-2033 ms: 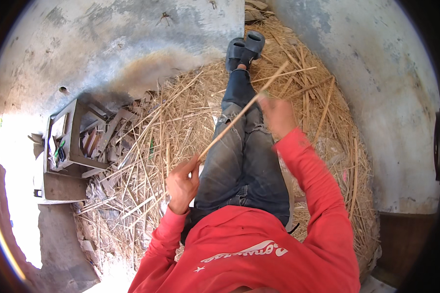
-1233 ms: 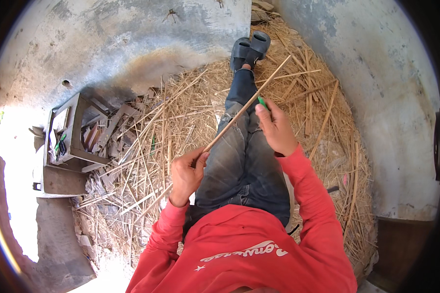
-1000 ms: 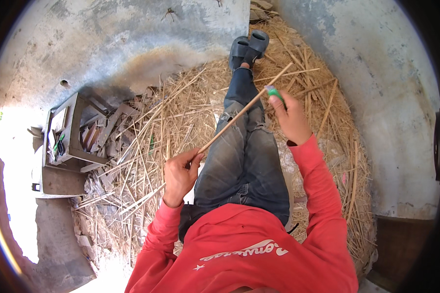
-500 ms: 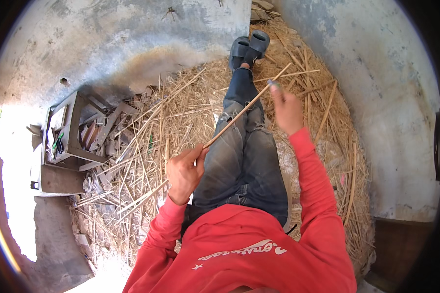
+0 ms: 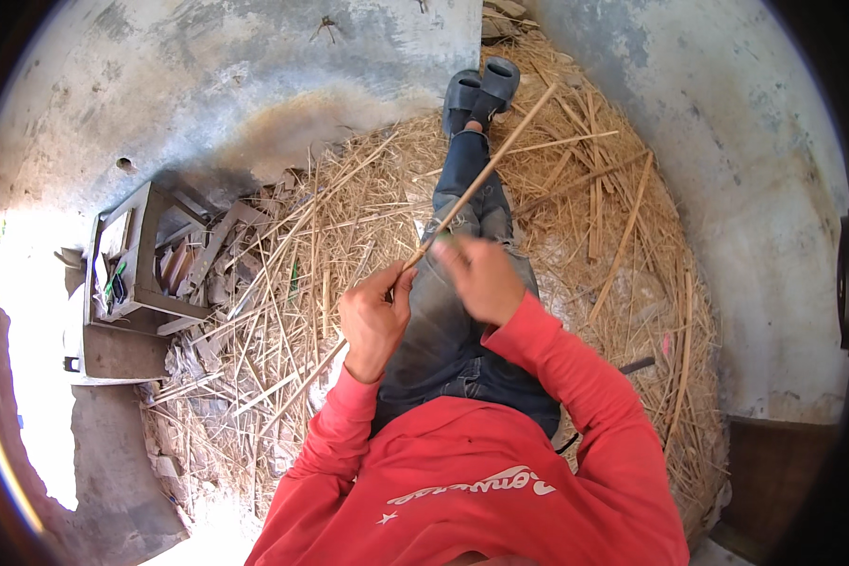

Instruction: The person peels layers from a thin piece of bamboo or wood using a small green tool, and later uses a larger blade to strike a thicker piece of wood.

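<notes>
One long cane strip [image 5: 486, 170] runs diagonally over the person's lap, from near the sandals [image 5: 481, 90] down past the knees. Left hand [image 5: 375, 321] is clamped on its lower part; right hand [image 5: 481, 278] is closed on it just above, w/ something greenish at the fingertips, prob. a small tool, can't tell which. Looks like mid-scraping/trimming the strip. Next move prob. needs the left hand steadying while the right slides along the strip w/o snapping it. Count: 1 strip in hand, 2 hands, 2 sandals, 1 wooden crate [image 5: 141, 269] at left, loose straw [image 5: 302, 245] & cut canes all round, too many to count.
</notes>
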A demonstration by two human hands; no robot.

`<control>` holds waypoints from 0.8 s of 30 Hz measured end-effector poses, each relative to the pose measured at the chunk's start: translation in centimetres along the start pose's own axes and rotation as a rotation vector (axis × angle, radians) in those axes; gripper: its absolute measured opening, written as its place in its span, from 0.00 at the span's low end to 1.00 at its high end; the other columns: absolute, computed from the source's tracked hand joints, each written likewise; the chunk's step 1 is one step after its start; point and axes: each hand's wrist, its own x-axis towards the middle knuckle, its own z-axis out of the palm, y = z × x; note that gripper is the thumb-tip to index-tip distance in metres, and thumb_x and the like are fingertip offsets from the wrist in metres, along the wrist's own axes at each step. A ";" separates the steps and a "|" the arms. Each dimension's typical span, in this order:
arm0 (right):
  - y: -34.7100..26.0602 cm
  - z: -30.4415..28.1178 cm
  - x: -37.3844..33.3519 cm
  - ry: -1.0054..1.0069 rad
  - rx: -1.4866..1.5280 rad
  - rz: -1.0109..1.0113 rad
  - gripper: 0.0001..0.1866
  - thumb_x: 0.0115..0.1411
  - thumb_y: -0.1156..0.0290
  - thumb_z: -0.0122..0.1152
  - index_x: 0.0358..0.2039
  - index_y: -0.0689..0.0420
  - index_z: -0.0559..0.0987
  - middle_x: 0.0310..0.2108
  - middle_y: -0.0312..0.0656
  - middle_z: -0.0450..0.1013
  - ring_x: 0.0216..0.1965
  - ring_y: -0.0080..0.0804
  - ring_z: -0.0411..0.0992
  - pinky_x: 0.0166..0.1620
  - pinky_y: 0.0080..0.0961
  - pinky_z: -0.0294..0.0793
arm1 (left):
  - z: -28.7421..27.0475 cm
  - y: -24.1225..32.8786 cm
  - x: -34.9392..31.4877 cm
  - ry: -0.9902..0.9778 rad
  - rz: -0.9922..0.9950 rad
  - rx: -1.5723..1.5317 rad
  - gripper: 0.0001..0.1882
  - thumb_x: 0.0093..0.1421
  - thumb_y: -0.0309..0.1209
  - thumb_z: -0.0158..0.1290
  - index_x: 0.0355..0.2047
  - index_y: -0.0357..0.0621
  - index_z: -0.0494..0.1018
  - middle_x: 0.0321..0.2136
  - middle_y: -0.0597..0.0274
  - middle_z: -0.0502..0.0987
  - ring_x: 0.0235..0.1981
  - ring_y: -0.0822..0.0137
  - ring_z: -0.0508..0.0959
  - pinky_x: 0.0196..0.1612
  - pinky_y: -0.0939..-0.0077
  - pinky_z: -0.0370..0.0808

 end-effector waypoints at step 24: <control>1.2 0.9 0.7 -0.160 0.403 0.037 0.30 0.75 0.47 0.49 0.23 0.59 0.74 0.14 0.40 0.66 0.17 0.37 0.66 0.26 0.34 0.64 | 0.2 1.1 1.0 -0.011 -0.090 -0.183 0.09 0.61 0.28 0.65 0.41 0.40 0.85 0.18 0.53 0.77 0.15 0.69 0.75 0.22 0.71 0.69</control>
